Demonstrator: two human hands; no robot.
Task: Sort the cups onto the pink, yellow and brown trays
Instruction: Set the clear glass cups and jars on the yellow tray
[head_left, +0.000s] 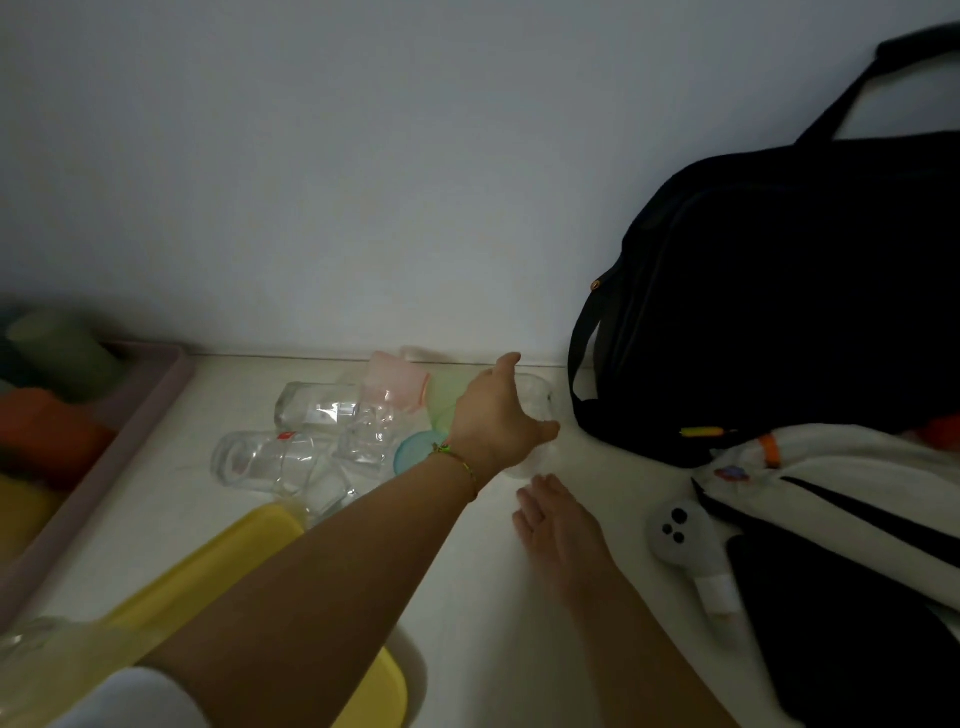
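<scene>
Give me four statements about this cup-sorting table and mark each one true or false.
1. The left hand grips a clear cup beside the black bag. True.
2. The right hand holds the pink cup. False: it is open and empty; that cup lies in the pile near the wall.
3. An orange cup lies on the pink tray. True.
4. The yellow tray stands against the wall. False: it lies nearer the camera, apart from the wall.

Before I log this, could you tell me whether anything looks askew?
Yes: the glasses and a pink cup lie tipped in a heap by the wall, beside the clear cup the left hand grips.
</scene>
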